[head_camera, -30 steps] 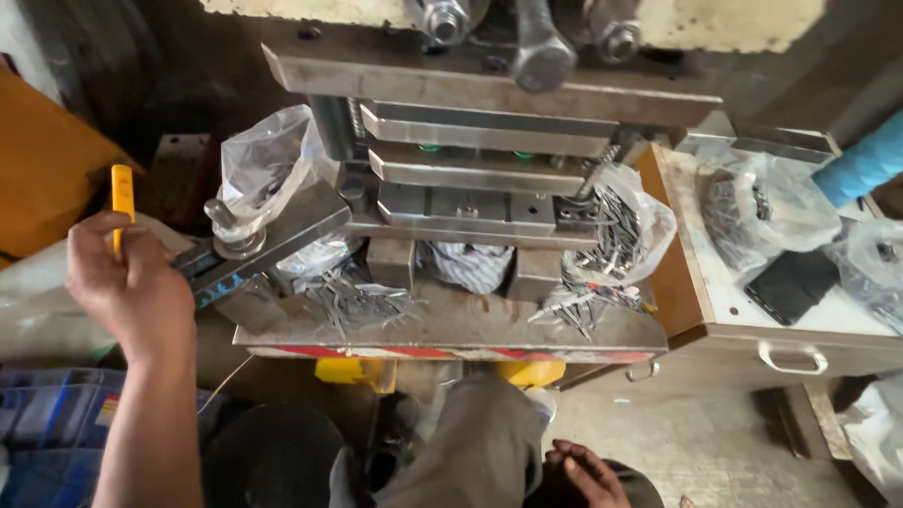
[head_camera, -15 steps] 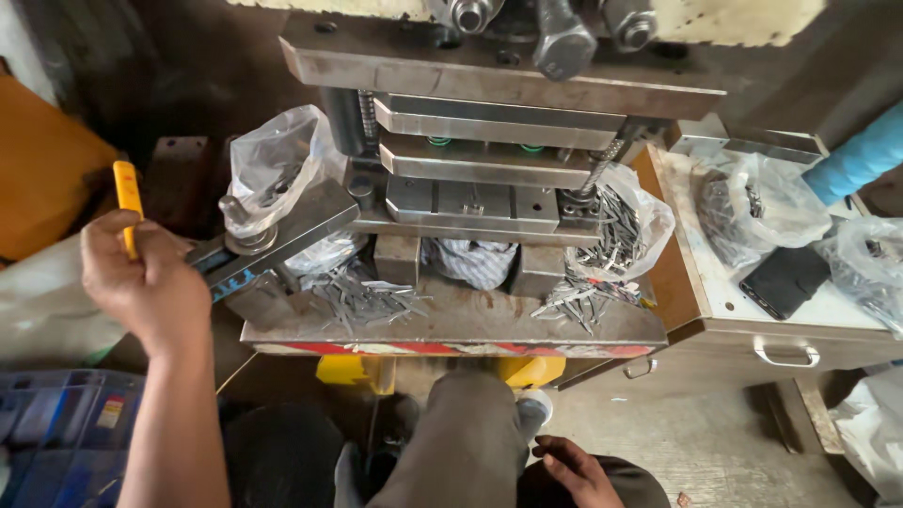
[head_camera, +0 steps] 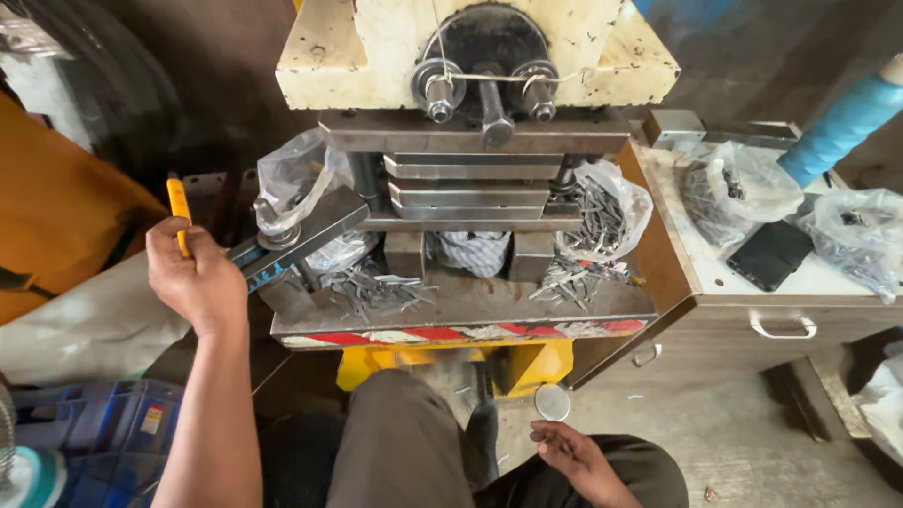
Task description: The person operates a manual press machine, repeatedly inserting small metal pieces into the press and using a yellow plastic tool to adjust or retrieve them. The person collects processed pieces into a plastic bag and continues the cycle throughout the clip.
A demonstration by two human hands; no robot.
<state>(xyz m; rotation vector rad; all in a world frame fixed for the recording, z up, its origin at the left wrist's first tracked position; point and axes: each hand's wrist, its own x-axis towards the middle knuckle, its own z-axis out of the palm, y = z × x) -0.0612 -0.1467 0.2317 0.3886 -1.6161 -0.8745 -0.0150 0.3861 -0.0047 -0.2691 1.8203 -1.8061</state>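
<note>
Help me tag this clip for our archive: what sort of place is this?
Most likely a small metalworking workshop. A heavy press machine fills the view, loose small metal pieces lie on its bed, and more sit in plastic bags on a side cabinet. The left hand grips a yellow-handled tool.

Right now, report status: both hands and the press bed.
Left hand closed on yellow-handled tool beside the press bed. Right hand empty, on the knee. Loose metal pins scattered on the bed.
</note>
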